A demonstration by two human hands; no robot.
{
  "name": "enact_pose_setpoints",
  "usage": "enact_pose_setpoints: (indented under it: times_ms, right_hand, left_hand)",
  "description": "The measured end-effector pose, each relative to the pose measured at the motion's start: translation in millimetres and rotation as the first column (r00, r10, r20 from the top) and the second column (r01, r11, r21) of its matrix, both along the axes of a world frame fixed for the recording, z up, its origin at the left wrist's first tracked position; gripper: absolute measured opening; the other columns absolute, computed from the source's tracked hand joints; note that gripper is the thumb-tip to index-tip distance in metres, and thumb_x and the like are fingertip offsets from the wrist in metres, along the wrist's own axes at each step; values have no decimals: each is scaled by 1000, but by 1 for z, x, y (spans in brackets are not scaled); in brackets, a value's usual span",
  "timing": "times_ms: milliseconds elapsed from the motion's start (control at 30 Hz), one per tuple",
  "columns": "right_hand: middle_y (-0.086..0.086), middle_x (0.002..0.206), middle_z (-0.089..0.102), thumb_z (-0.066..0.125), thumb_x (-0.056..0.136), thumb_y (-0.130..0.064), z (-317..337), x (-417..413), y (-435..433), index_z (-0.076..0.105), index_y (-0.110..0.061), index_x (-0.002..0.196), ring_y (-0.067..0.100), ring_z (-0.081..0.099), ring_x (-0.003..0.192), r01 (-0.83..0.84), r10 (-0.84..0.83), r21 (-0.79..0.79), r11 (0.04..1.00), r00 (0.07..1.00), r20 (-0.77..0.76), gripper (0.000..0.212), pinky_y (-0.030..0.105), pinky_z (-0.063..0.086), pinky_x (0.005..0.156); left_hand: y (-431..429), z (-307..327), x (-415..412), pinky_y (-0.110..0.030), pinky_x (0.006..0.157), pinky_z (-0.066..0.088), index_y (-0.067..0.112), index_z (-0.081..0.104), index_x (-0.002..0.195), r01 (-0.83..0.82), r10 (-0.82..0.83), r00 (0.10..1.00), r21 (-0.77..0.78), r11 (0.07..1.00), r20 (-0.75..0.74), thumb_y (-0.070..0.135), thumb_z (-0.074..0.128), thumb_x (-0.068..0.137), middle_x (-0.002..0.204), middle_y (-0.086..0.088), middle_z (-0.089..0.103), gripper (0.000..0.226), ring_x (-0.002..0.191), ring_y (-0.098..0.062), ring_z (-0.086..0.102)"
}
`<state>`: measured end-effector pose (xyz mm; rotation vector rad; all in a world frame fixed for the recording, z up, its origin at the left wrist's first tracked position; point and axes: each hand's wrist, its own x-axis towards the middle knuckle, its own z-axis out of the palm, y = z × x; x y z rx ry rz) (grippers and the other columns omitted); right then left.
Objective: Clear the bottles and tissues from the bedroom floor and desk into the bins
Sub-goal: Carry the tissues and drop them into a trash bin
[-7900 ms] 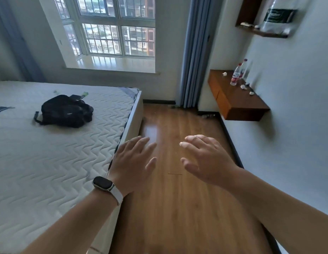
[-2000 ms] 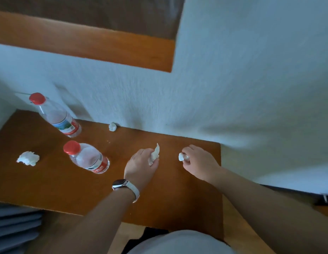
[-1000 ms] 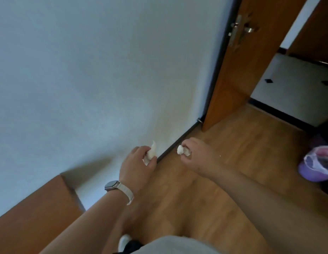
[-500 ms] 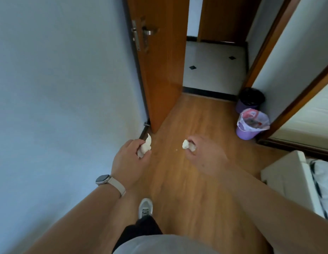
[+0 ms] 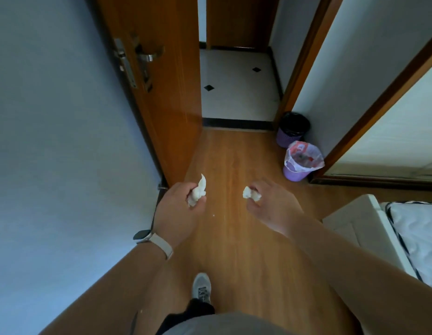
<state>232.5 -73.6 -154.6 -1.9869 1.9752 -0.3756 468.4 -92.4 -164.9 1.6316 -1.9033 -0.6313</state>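
- Head view: the person stands on a wooden floor point(image 5: 234, 250) in a narrow passage, with both arms stretched forward.
- The left hand point(image 5: 178, 209) is at the left of the middle. Its fingers are curled around a crumpled white tissue point(image 5: 198, 191), and one pointed end of it sticks up out of the grip.
- The right hand point(image 5: 274, 205) is just to the right of it, at about the same height. Its fingers pinch a smaller tissue ball point(image 5: 251, 193) at the fingertips.
- The two hands are apart, and both are in the air above the floor.
- A watch point(image 5: 147, 236) with a pale strap is on the left wrist.
- Two purple bins stand far right, against the wall beside a wooden frame. The nearer bin point(image 5: 294, 174) has a whitish bag liner with some rubbish inside. The farther bin point(image 5: 286, 139) has a black liner.
- The bins are well apart from both hands, further away and to the right.
- An open wooden door point(image 5: 169, 105) with a metal handle point(image 5: 147, 56) is at the far left, and behind it lies a white tiled floor point(image 5: 236, 97).
- A corner of a bed point(image 5: 418, 235) shows at the near right.
- One grey shoe point(image 5: 201, 286) is on the floor near the bottom.
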Motion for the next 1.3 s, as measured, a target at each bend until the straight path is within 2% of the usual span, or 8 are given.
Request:
enact_pose_setpoints:
  times_ms: [233, 400, 500, 700, 933, 1100, 1300]
  right_hand:
    - [-12, 97, 55, 57, 85, -36, 10, 12, -58, 55, -28, 104, 12, 56, 82, 101, -102, -15, 995, 994, -44, 21, 37, 52, 71]
    - [-13, 94, 53, 57, 84, -35, 16, 8, -93, 56, -28, 103, 10, 55, 78, 148, -149, -20, 989, 986, -71, 20, 34, 51, 68]
    - [-11, 93, 55, 58, 83, -32, 20, 3, -118, 56, -25, 100, 11, 54, 75, 161, -163, -53, 986, 985, -46, 18, 33, 49, 63]
    - [-8, 100, 57, 59, 84, -32, 11, -16, -169, 58, -23, 104, 14, 56, 85, 163, -164, -60, 985, 986, -6, 22, 38, 51, 70]
    - [-10, 97, 54, 59, 84, -31, -5, -84, -251, 56, -24, 101, 15, 56, 83, 196, -191, -58, 979, 978, 89, 18, 33, 48, 66]
    - [-8, 99, 54, 59, 85, -31, -3, -160, -305, 56, -21, 105, 14, 54, 82, 273, -264, -65, 960, 957, 116, 23, 23, 34, 57]
    - [-5, 99, 59, 60, 86, -27, 3, -240, -347, 61, -20, 106, 15, 58, 82, 358, -348, -104, 928, 932, 106, 22, 33, 49, 65]
  left_hand:
    - [-101, 4, 13, -13, 66, 36, 18, 64, 106, 134, -136, 989, -33, 990, -61, 29, 68, 88, 94, 8, 59, 21, 83, -9, 54]
    - [-151, 13, 5, -29, 72, 50, 21, 64, 107, 174, -178, 981, -53, 983, -78, 31, 67, 88, 97, 8, 61, 21, 85, -11, 55]
    - [-173, 15, -1, -29, 72, 50, 23, 63, 108, 179, -185, 979, -71, 981, -83, 32, 67, 88, 98, 9, 61, 22, 85, -10, 55]
    - [-215, 8, -26, -28, 73, 52, 23, 62, 111, 216, -217, 975, -49, 975, -35, 34, 66, 89, 100, 11, 60, 24, 88, -10, 56]
    - [-297, 13, -95, -17, 70, 44, 23, 62, 113, 241, -239, 970, -51, 969, 39, 34, 67, 89, 101, 13, 58, 27, 90, -9, 55]
    - [-361, 23, -176, -14, 69, 42, 22, 61, 116, 314, -309, 947, -45, 948, 93, 34, 67, 90, 99, 16, 54, 29, 89, -6, 53]
    - [-415, 25, -265, -15, 73, 44, 22, 61, 116, 381, -376, 922, -51, 923, 90, 35, 67, 89, 101, 16, 53, 30, 93, -6, 54]
